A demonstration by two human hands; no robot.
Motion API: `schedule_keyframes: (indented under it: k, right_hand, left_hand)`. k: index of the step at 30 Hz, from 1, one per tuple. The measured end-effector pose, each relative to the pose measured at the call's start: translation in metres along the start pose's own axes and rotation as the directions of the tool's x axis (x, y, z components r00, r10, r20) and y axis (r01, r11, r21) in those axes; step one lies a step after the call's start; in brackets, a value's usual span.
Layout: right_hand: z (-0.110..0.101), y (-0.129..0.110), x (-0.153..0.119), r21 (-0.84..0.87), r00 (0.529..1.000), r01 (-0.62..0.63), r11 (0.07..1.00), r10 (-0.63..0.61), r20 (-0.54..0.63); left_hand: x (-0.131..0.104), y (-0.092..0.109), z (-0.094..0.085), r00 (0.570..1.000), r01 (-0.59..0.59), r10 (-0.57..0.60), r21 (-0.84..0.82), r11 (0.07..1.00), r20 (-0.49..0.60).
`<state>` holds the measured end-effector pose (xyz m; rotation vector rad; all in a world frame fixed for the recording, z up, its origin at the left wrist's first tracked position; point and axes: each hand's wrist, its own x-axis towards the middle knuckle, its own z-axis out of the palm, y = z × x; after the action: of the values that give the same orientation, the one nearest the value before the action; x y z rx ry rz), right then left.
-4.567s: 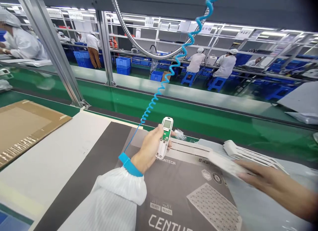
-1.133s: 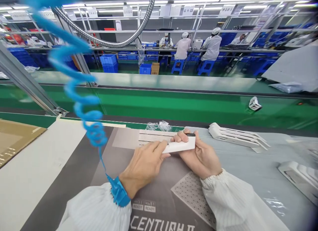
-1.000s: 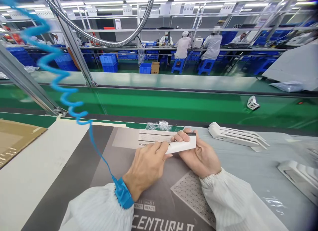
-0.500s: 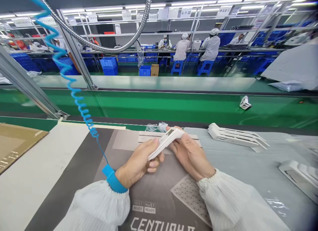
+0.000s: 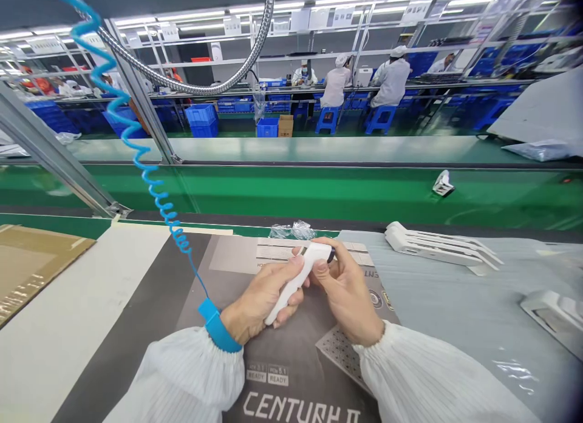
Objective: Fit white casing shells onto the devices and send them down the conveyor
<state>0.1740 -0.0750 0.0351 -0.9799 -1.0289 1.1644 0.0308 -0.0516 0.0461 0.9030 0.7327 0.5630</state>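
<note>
"Tilted more steeply than half a second ago, the white handheld device (image 5: 294, 284) now shows its black end (image 5: 332, 255), and the right hand (image 5: 350, 292) has its thumb on the near side of the device's head. That is the head-camera view, the only one."

"Where is the device, and what are both hands doing?"

"It is held up in front of the wearer, over a dark printed sheet (image 5: 310, 350) reading CENTURY II. The left hand (image 5: 257, 294) wraps the handle, thumb on top, fingers curled beneath. The right pinches the angled head between thumb and fingers."

"How is that best done?"

"Judging by the grip, the left should be the firm, steady support, while the right presses lightly and evenly at the head. Turning the device to check every seam seems wise; from this side, I cannot tell whether its casing sits flush."

"Anything nearby to mind?"

"A coiled blue cord (image 5: 180, 235) runs down to the blue strap (image 5: 218, 327) on the left wrist. It is apart from the device and best kept so. To the right, white casing parts (image 5: 423, 248) lie on the grey-covered counter (image 5: 437, 326), well apart from the hands."
</note>
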Motion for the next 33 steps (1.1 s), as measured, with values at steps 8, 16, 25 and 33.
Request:
schedule_keyframes:
  k: [8, 16, 25, 33]
  right_hand:
    - [-0.006, 0.012, 0.008, 0.095, 0.984, -0.160, 0.983, 0.166, -0.064]
    - [-0.014, 0.023, 0.013, 0.071, 0.958, -0.272, 0.960, 0.277, -0.069]
    - [-0.015, 0.024, 0.014, 0.056, 0.966, -0.249, 0.967, 0.252, -0.063]
    - [-0.016, 0.026, 0.015, 0.144, 0.969, -0.232, 0.962, 0.241, -0.049]
  left_hand:
    - [0.008, 0.008, -0.021, 0.987, -0.137, 0.137, -0.001, 0.991, -0.089]
    - [0.054, 0.102, -0.129, 0.581, 0.219, 0.525, 0.740, 0.636, -0.623]
    - [0.061, 0.101, -0.151, 0.422, 0.368, 0.731, 0.838, 0.403, -0.536]
    - [0.054, 0.044, -0.090, 0.464, 0.306, 0.740, 0.872, 0.382, -0.487]
